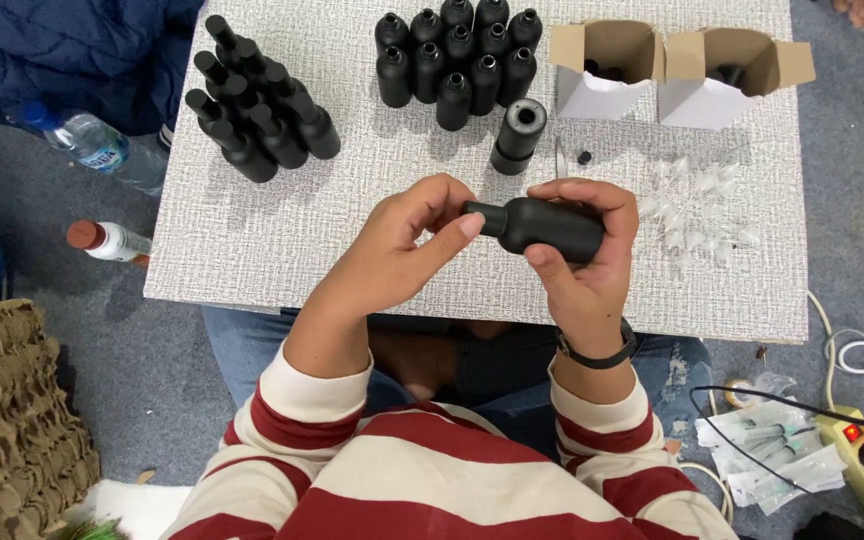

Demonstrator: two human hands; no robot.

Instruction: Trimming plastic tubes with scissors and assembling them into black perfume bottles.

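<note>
Two hands: both work on one matte black bottle (550,227), held lying on its side just above the near edge of the desk (252,250).
Right hand (582,255): grip clenched around the bottle's body, thumb below, fingers curled over the top.
Left hand (402,235): fingertips (470,224) pinched on the bottle's neck and cap end.
Handling: the bottle looks stiff and light, probably plastic; its matte skin should resist slipping. The broad body is the sound place to hold; the narrow neck suits only a pinch.
Capped bottles (257,100): a black cluster at the far left of the desk.
Open bottles (457,55): a second cluster, far centre, one standing apart (518,135).
Cardboard boxes (677,65): two, far right, flaps open.
Clear small parts (702,200): scattered just beside the right hand; their kind is too small to tell.
</note>
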